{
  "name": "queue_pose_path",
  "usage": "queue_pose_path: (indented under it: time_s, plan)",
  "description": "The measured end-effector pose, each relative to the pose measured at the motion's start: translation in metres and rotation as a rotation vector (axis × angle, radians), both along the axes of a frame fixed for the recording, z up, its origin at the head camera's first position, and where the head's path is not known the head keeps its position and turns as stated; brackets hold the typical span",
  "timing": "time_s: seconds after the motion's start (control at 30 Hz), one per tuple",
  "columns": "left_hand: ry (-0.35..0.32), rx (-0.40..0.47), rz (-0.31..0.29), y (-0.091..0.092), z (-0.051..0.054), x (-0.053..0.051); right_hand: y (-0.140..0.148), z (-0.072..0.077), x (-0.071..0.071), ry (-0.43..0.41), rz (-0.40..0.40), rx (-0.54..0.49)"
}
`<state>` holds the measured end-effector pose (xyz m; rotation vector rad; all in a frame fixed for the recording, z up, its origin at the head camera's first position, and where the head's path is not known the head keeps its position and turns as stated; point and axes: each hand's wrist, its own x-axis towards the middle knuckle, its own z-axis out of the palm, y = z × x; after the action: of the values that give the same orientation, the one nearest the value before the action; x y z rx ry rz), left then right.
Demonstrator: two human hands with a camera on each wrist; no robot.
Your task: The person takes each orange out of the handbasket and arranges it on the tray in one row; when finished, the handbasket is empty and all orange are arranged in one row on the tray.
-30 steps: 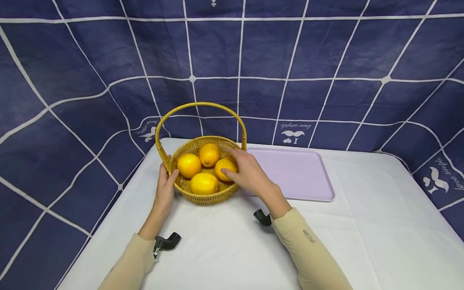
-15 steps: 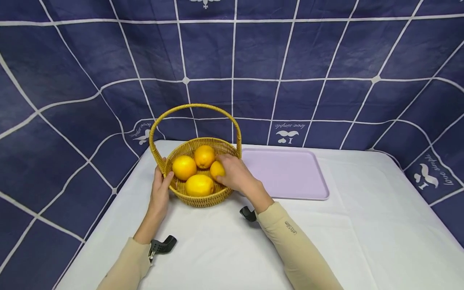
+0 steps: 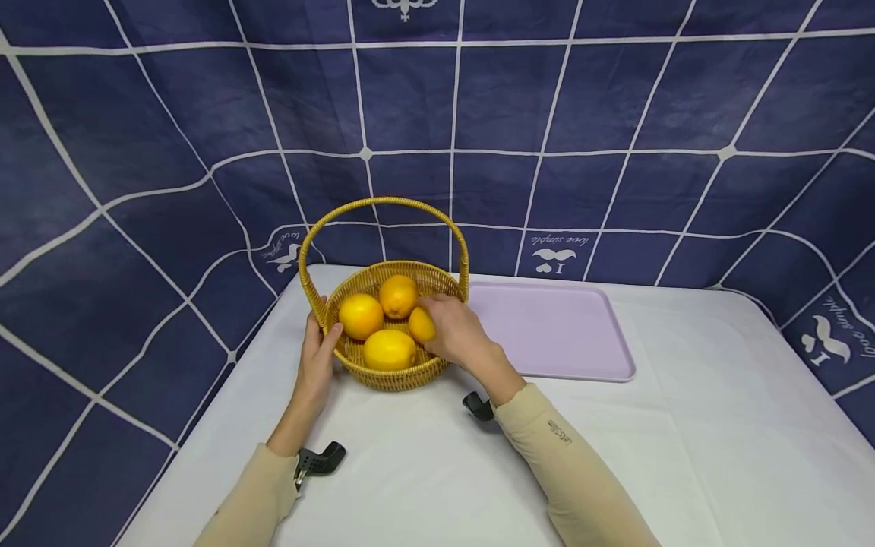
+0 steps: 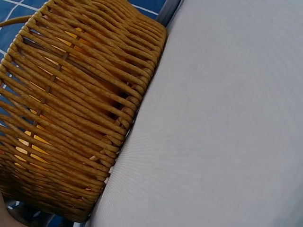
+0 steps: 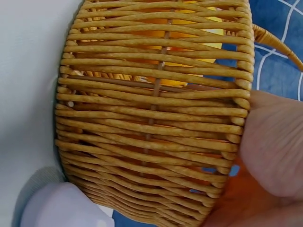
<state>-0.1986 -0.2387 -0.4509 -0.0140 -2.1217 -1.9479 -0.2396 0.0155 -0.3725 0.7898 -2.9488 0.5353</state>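
The right hand (image 3: 454, 328), which was spreading its fingers over the rightmost fruit (image 3: 421, 325) one second ago, is now curling round it, so it seems to be gripping this fruit while the fruit is sitting inside the basket (image 3: 393, 378), left of the head frame's centre. The left hand (image 3: 317, 363) is holding the basket's left rim, as before. Three other fruits (image 3: 389, 350) are lying inside. Only the head view is showing the whole tray (image 3: 547, 330), at centre right; the left wrist view is revealing the basket's base resting on the surface (image 4: 213, 118).

Fruits (image 3: 390, 350) in basket (image 3: 391, 381) on table (image 3: 403, 463), tray (image 3: 550, 330) just to the right.
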Motion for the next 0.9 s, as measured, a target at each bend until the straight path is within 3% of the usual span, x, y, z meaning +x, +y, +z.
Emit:
queue_pose_path:
  time_s: [0.4,0.67,0.9]
  plan:
    - [0.01,-0.009,0.021,0.0,0.002,-0.001,0.003,0.001,0.001,0.147,-0.028,-0.185]
    - [0.02,-0.017,-0.006,0.004,-0.002,-0.005,0.013,0.012,0.011,0.144,-0.061,-0.328]
    - [0.013,-0.058,0.028,0.0,-0.004,-0.002,0.023,0.026,0.023,0.127,-0.081,-0.442]
